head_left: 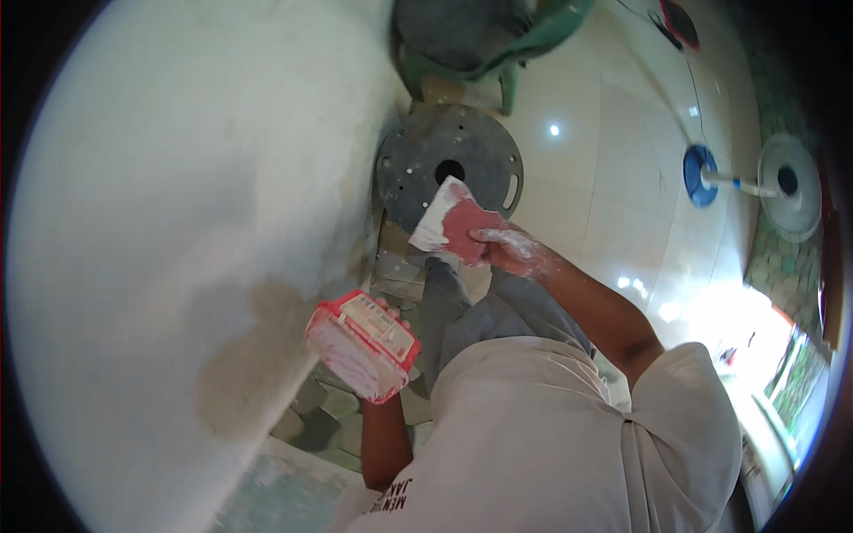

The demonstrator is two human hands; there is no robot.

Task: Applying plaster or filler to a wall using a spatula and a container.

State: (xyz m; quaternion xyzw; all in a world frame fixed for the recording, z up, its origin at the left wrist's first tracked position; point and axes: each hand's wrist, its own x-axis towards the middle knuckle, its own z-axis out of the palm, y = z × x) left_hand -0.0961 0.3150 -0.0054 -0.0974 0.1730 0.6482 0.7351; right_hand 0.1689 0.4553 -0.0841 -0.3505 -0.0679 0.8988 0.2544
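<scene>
My right hand (pixel 514 250), dusted with white, grips a flat red putty spreader (pixel 471 222). White paste covers the blade's left side and corner. At lower left, my left hand (pixel 391 311) holds up a red-rimmed plastic tub (pixel 366 342), tilted on its side; a pale label and white smears show on it. Most of that hand is hidden behind the tub, with some fingertips visible at its far edge. The spreader and the tub are apart. A pale wall (pixel 178 178) rises along my left, with a rough beige patch (pixel 267 346) near the tub.
A dark round disc with a centre hole (pixel 413 147) lies ahead, beside the wall. Beyond it stands a green plastic chair (pixel 564 27) with something dark on it. To the right, a standing fan (pixel 791 213) with a blue base (pixel 697 182) is on the tiled floor (pixel 569 169).
</scene>
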